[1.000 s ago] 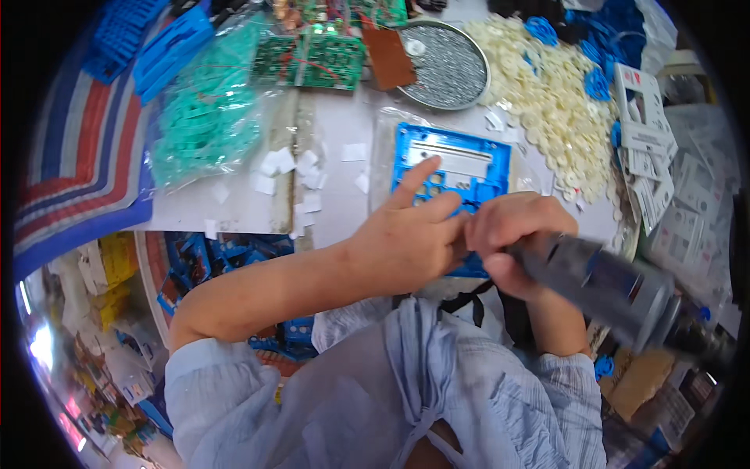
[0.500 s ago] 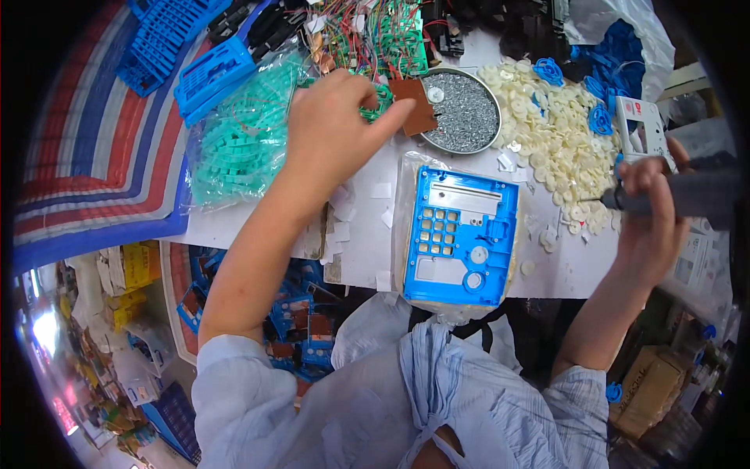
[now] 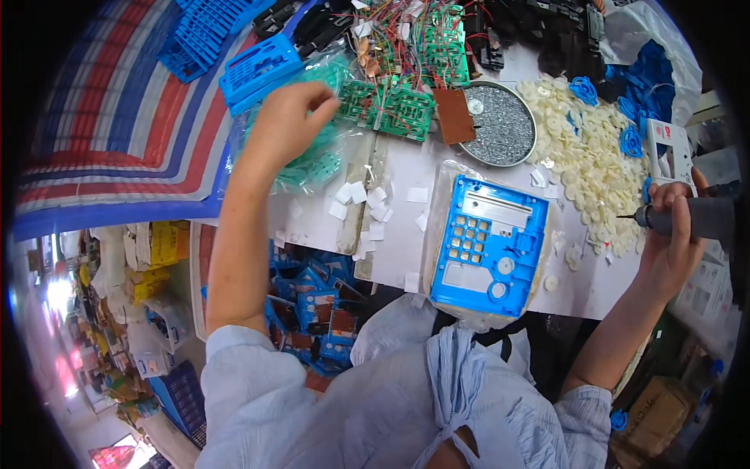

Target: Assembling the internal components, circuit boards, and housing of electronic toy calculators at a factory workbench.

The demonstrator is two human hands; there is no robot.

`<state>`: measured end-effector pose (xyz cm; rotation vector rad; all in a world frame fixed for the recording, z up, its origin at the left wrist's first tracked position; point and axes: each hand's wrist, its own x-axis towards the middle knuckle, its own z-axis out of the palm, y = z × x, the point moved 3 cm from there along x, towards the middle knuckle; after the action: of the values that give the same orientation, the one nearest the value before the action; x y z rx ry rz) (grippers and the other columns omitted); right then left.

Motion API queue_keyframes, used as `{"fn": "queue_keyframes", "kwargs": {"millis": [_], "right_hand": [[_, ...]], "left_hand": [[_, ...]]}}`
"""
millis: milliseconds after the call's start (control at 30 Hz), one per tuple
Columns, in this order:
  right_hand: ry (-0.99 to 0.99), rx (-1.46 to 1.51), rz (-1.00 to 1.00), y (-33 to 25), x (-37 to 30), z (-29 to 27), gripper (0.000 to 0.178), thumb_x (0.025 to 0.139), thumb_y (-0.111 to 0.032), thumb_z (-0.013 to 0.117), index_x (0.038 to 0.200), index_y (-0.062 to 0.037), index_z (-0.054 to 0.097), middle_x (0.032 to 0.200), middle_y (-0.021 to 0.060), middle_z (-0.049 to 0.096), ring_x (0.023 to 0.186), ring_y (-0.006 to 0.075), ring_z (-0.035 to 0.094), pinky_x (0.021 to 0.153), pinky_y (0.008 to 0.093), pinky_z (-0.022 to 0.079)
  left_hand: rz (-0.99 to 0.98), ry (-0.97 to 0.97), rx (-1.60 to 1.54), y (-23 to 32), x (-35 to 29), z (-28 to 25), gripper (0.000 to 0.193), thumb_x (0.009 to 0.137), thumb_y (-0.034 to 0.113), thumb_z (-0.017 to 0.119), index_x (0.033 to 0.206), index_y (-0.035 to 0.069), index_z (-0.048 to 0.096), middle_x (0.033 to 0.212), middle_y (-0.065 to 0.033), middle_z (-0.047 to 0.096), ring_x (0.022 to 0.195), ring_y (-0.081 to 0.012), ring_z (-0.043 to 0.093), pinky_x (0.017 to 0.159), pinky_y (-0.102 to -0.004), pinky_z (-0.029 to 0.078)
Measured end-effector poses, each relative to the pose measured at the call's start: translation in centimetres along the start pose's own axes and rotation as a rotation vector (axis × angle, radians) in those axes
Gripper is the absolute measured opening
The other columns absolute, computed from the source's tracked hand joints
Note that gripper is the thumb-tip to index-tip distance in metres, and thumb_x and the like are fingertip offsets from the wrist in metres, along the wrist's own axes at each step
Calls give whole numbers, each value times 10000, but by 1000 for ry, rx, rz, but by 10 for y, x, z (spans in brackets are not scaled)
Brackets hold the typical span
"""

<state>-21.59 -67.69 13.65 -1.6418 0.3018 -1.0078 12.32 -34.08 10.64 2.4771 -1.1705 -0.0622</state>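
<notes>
My left hand [image 3: 283,129] is over a clear bag of mint-green strip-like parts [image 3: 319,168], its thumb and forefinger apart and curved; the other fingers are hidden. In my right hand [image 3: 673,234] is a dark grey electric screwdriver [image 3: 699,218], its thin bit pointing left beside a heap of cream plastic discs [image 3: 598,168]. Between the hands, a blue plastic housing [image 3: 491,244] with a grid of square key holes lies inner side up on a plastic-wrapped pad. Green circuit boards [image 3: 391,109] with wires lie right of my left hand.
A round tin of small screws [image 3: 504,125] stands behind the housing, a brown board [image 3: 455,116] leaning over its rim. White paper squares [image 3: 358,192] are scattered on the table. Blue housings [image 3: 262,70] are stacked far left; more blue assemblies [image 3: 320,309] fill a container below the table edge.
My left hand has moved left, away from the brown board and over the bag of green parts. The view has shifted, so the table appears further right. My right hand keeps the screwdriver.
</notes>
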Motion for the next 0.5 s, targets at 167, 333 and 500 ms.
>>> {"fn": "queue_keyframes", "kwargs": {"millis": [167,333,500], "right_hand": [[-24,-25,11,9,3,6,489,977,-72,593,1369,117,372,891,95,555,833,169,556,926,413,476],[-57,-8,11,12,2,2,480,979,-56,587,1378,109,377,900,93,555,819,168,546,923,417,478],[-67,-6,12,14,0,-1,456,973,-54,591,1362,102,410,887,93,554,797,164,541,909,417,486]], "left_hand": [[-18,15,122,-32,-29,-13,105,853,114,658,898,22,679,890,-142,662,829,-335,652,731,-416,507],[167,148,102,-17,-40,-21,141,800,-2,656,938,13,632,1025,-134,606,957,-305,627,814,-384,500],[171,120,254,-25,-61,-23,247,771,-2,684,1004,39,615,1156,-160,574,1099,-351,576,910,-408,479]]}}
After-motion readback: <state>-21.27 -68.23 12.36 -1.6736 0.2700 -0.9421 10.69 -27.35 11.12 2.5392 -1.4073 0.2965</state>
